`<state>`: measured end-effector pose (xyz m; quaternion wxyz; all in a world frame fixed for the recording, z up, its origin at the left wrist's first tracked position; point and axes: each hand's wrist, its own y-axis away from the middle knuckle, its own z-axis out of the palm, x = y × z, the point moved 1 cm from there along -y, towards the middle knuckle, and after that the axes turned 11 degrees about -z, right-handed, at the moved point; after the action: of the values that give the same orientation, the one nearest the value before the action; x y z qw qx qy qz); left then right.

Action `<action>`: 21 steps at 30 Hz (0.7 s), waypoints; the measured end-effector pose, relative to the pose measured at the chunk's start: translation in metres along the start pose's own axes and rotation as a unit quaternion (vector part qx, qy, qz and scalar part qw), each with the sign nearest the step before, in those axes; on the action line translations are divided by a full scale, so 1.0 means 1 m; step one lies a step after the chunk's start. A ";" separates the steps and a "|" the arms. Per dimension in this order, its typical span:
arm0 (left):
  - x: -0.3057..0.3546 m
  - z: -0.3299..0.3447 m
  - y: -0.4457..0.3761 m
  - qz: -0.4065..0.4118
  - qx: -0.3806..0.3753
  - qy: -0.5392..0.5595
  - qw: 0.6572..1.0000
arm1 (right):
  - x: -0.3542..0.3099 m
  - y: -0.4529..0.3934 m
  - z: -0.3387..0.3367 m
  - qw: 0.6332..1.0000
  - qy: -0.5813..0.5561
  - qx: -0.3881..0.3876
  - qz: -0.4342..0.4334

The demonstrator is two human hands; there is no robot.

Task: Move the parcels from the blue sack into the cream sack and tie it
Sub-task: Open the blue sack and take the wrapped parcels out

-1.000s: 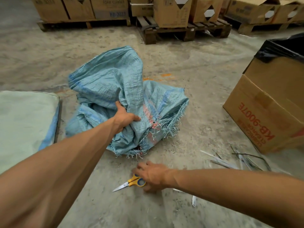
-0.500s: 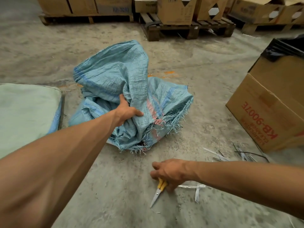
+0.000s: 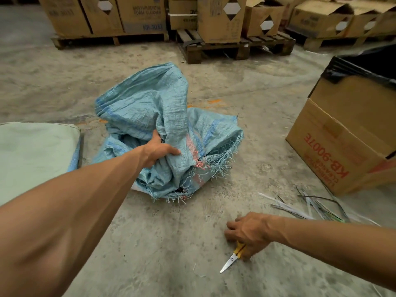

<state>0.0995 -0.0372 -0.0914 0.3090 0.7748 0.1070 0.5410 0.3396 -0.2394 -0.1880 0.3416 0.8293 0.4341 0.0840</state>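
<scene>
The left hand (image 3: 157,150) was closed on a bunched fold of the blue sack (image 3: 154,116), gripping the woven cloth near the sack's middle. The right hand (image 3: 249,231) lay low on the floor, fingers curled over the yellow handles of one pair of scissors (image 3: 232,257), whose blades pointed down and left along the concrete.

One blue sack sat crumpled on the floor ahead of the hands, its frayed mouth turned toward the right and toward the camera; whether any parcels lay inside could not be told. One pale cream sack (image 3: 36,155) lay flat at the left edge, just beside the blue one. A loose scatter of cut plastic straps (image 3: 308,207), too tangled to count, lay right of the right hand. One cardboard box (image 3: 342,146) lined with a black bag (image 3: 360,65) stood at the right, printed in red.

The surface was a stained grey concrete floor (image 3: 246,99). Along the far side three wooden pallets (image 3: 235,47) could be made out, each bearing brown cartons (image 3: 218,18), roughly ten in sight, several with diamond-shaped labels.
</scene>
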 end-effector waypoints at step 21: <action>0.053 -0.022 0.059 0.218 0.051 -0.009 0.974 | 0.099 -0.016 -0.270 0.663 -0.483 0.571 0.031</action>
<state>0.0905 -0.0490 -0.0100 0.1444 0.7993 -0.0401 0.5819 0.2717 -0.0231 -0.0109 -0.0394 0.7992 0.1450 -0.5819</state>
